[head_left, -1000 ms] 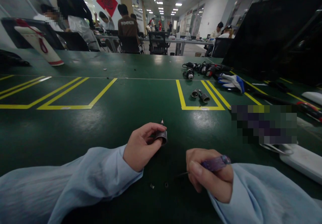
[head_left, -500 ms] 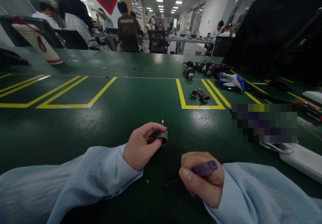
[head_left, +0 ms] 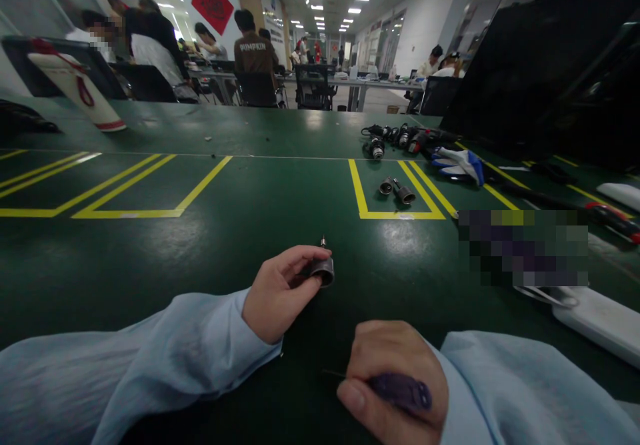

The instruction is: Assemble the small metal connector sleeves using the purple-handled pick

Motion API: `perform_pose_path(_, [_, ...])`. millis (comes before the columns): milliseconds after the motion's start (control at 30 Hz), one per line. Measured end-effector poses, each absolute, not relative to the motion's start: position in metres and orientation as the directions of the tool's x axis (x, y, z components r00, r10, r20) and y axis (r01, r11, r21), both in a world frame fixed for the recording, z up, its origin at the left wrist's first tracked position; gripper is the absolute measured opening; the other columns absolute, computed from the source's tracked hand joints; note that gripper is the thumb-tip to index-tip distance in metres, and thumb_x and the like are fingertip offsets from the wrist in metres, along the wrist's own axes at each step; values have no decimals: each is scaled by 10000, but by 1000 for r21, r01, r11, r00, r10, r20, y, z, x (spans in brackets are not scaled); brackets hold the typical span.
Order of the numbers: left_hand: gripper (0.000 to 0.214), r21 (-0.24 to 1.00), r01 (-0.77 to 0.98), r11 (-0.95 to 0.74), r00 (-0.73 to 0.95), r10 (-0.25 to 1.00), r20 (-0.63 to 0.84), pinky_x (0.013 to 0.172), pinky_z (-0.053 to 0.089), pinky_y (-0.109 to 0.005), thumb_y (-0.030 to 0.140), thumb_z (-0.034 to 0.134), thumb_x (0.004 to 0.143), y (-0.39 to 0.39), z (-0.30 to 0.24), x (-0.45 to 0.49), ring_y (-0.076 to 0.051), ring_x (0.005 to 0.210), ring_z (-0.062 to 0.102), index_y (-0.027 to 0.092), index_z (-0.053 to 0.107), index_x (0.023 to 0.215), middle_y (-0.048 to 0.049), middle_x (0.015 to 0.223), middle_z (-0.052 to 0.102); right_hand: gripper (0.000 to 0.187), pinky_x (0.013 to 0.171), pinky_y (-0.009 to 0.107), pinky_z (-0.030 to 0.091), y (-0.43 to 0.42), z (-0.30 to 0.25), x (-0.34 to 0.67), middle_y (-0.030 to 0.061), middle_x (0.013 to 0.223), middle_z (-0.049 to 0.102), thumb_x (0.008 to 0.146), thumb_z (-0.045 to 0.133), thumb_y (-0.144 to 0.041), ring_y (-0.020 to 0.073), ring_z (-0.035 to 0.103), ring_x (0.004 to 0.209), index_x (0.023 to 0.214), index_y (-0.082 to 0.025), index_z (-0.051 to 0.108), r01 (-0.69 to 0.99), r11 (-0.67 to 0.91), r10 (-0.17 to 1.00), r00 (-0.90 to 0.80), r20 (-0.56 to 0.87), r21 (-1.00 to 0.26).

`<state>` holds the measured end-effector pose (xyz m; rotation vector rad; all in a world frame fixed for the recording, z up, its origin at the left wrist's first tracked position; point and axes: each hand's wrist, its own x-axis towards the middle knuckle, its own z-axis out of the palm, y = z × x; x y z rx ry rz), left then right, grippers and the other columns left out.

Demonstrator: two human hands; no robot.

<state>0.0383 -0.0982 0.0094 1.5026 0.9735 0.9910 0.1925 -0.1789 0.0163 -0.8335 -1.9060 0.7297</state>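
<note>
My left hand grips a cup-shaped metal part just above the green table. Its open mouth faces toward me, and a thin shank sticks out at the far end. My fingertips and thumb pinch it from the left. Lower right, my right hand is closed around a screwdriver with a translucent purple handle. The screwdriver's thin shaft points left, below the metal part and apart from it; its tip is hard to make out. Two similar cup-shaped metal parts lie inside a yellow-taped box farther back.
Yellow tape lines mark the green table. At right are black-and-silver tools, blue-and-white gloves, a blurred-out object and a white device. A white container stands back left. People sit beyond the table.
My right hand has moved down toward me and turned, taking the screwdriver with it. The left hand and its metal part have hardly moved.
</note>
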Motion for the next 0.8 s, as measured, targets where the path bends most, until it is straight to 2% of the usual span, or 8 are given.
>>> perform_pose_path(67, [300,992,69,-110,312,946,83,869,503,-359,63,606,644,-98,10,38,-220,948,626,128,620,937,-73,975,679,265,507,247,357,-180,18,196,-6,506,518,858,418,-290,99,451,481,628,-181,494,218,643,743,-409,530,-734])
perform_pose_path(267, [353,1000,25,-11,284,959,3,880,508,-369,85,660,620,-96,17,40,-219,911,648,127,646,971,-73,978,693,184,552,278,407,-171,25,206,31,591,578,864,393,-229,126,528,555,735,-169,510,245,763,645,-346,681,-598])
perform_pose_path(500, [380,1000,-10,29,266,964,-25,879,516,-337,68,676,612,-98,26,42,-208,894,655,129,653,986,-52,934,709,120,580,306,434,-157,21,212,55,659,595,833,448,-179,144,539,615,749,-149,529,380,765,636,-326,699,-520])
perform_pose_path(800, [341,1000,2,14,262,965,-14,852,531,-335,70,677,612,-100,25,42,-207,865,663,136,664,946,-48,906,714,131,555,294,460,-151,23,209,74,639,617,839,450,-162,150,565,599,743,-132,535,442,797,583,-379,719,-413])
